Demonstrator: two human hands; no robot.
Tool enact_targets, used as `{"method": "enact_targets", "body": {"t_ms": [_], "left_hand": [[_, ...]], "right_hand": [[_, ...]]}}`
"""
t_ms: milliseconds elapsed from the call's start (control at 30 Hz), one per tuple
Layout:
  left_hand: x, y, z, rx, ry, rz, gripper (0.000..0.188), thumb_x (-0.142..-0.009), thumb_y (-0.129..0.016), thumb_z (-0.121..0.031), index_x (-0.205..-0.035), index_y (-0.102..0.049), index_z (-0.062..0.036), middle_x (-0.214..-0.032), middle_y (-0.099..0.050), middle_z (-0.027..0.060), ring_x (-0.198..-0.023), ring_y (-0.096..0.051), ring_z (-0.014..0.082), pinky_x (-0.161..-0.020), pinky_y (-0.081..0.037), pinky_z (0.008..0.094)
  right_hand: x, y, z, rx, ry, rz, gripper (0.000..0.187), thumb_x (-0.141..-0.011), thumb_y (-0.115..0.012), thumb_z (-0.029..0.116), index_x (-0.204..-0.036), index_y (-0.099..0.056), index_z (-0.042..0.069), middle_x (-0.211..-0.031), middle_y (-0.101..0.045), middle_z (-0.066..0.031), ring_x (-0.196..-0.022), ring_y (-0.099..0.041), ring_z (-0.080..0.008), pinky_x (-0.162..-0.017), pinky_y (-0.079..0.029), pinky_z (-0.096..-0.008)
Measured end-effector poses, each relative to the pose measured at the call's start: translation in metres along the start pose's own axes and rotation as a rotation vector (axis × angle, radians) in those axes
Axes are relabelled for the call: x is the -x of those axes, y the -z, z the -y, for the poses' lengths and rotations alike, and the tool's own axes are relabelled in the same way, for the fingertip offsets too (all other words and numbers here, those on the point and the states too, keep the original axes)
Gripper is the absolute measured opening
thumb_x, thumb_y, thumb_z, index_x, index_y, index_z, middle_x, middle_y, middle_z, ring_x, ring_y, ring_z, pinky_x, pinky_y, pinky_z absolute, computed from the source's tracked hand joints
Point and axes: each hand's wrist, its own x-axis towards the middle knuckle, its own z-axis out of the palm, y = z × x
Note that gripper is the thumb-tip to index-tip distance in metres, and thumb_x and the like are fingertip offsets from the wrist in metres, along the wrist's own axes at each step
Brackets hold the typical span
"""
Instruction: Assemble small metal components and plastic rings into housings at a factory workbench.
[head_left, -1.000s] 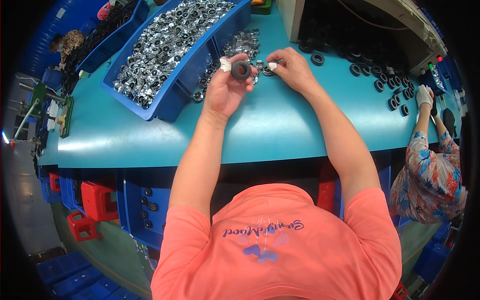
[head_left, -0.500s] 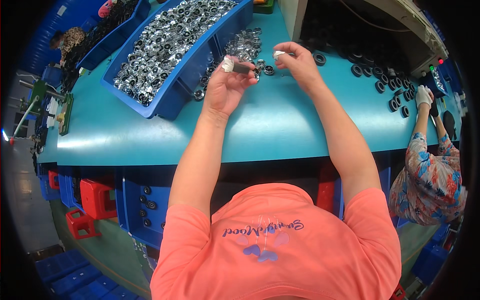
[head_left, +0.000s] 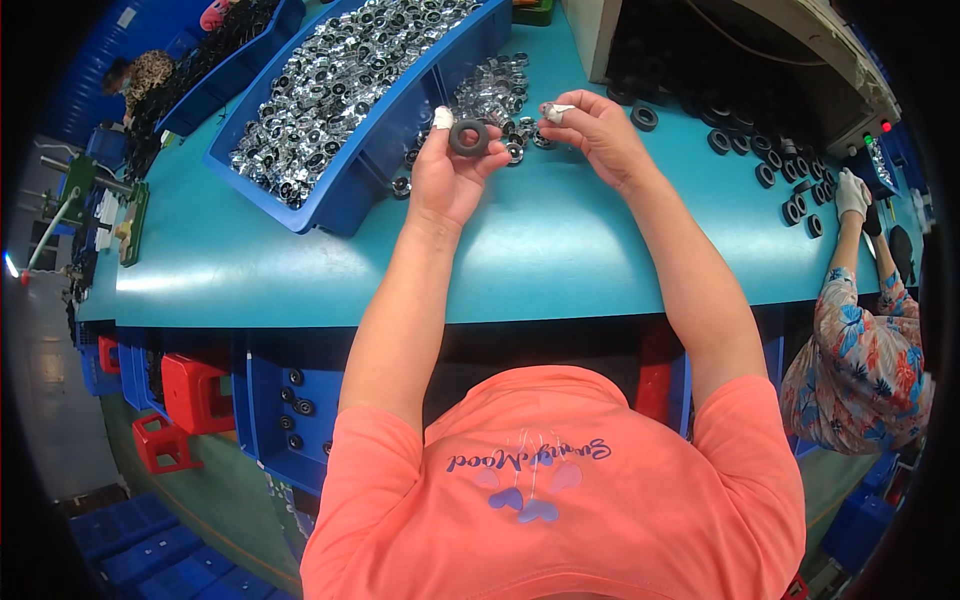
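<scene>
My left hand [head_left: 445,185] holds a small black rubber tyre [head_left: 468,152] between thumb and fingers, its round hole facing me. To the right, my right hand [head_left: 603,138] hangs over the table with thumb and fingertips brought together; whatever may be in them is too small to make out. White wrappings cover the left thumb and a fingertip of the right hand. Beyond and between the hands lies a heap of shiny silver wheel hubs [head_left: 492,88] with dark centres. Some stray hubs lie just under the fingers.
A blue bin [head_left: 335,215] full of silver hubs stands at the left. Black tyres [head_left: 766,176] are scattered at the right, spilling from a box-like housing [head_left: 585,40]. A co-worker's gloved hand [head_left: 852,192] is at the far right. Red stools [head_left: 200,392] stand lower left.
The tyre in my left hand has turned from edge-on to show its hole. My right hand has shifted slightly left, its fingers drawn closer together.
</scene>
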Motion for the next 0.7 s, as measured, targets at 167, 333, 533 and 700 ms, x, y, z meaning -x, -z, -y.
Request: {"method": "enact_targets", "body": {"t_ms": [167, 333, 533, 700], "left_hand": [[0.000, 0.001, 0.001, -0.026, -0.011, -0.002, 0.050, -0.103, -0.049, -0.043, -0.083, -0.061, 0.0018, -0.092, -0.067, 0.0222, -0.074, -0.069, 0.0268, -0.068, -0.064, 0.0362], [0.000, 0.001, 0.002, -0.085, -0.003, -0.039, 0.050, -0.105, -0.042, -0.041, -0.086, -0.060, 0.0008, -0.096, -0.066, 0.0210, -0.071, -0.065, 0.0241, -0.061, -0.059, 0.0341], [-0.008, 0.016, 0.002, -0.046, 0.027, 0.101, 0.051, -0.106, -0.038, -0.042, -0.091, -0.061, 0.0001, -0.099, -0.066, 0.0187, -0.068, -0.055, 0.0202, -0.055, -0.043, 0.0298], [0.000, 0.000, 0.003, -0.066, -0.040, 0.073, 0.046, -0.108, -0.034, -0.039, -0.112, -0.058, 0.0002, -0.106, -0.063, 0.0182, -0.077, -0.056, 0.0202, -0.062, -0.046, 0.0282]], "right_hand": [[-0.001, 0.000, -0.002, 0.020, -0.013, 0.017, 0.020, -0.088, -0.071, 0.013, -0.101, -0.063, -0.001, -0.098, -0.066, -0.0088, -0.092, -0.068, -0.0191, -0.087, -0.057, -0.0316], [0.002, -0.002, 0.002, 0.042, -0.038, 0.017, 0.021, -0.087, -0.072, 0.015, -0.101, -0.063, 0.000, -0.095, -0.066, -0.0070, -0.088, -0.068, -0.0175, -0.084, -0.057, -0.0302], [0.001, 0.000, 0.003, 0.119, -0.058, -0.004, 0.023, -0.086, -0.073, 0.015, -0.102, -0.064, 0.001, -0.097, -0.065, -0.0050, -0.083, -0.064, -0.0139, -0.077, -0.055, -0.0270], [-0.001, 0.002, 0.000, 0.083, -0.035, 0.005, 0.023, -0.086, -0.072, 0.014, -0.103, -0.064, 0.001, -0.099, -0.065, -0.0054, -0.087, -0.063, -0.0135, -0.079, -0.054, -0.0277]]}}
